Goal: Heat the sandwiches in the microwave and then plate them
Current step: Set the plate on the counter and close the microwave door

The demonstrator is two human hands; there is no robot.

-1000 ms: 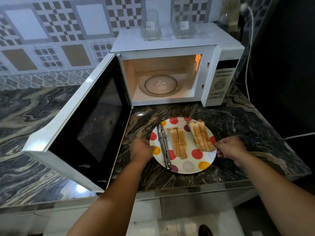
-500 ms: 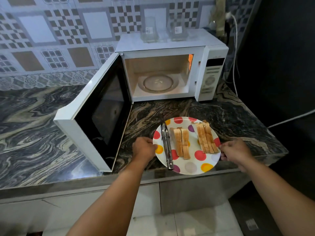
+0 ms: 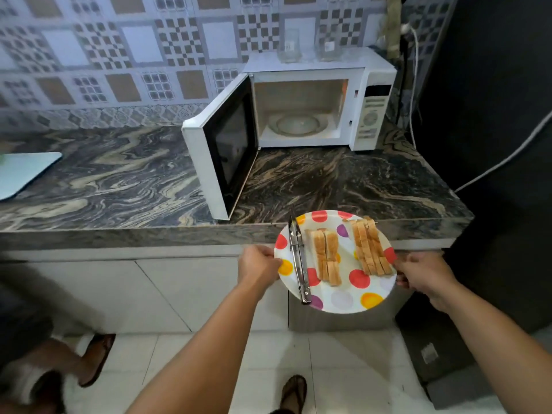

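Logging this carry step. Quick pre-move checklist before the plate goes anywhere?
1. Left hand grips the plate rim: ok.
2. Right hand grips the opposite rim: ok.
3. Both sandwiches lie flat on the plate: ok.
4. Tongs lie loose near the left rim and could slide: not ok.
5. Microwave door is shut: not ok, it stands wide open.
6. Sandwiches are heated: cannot tell.
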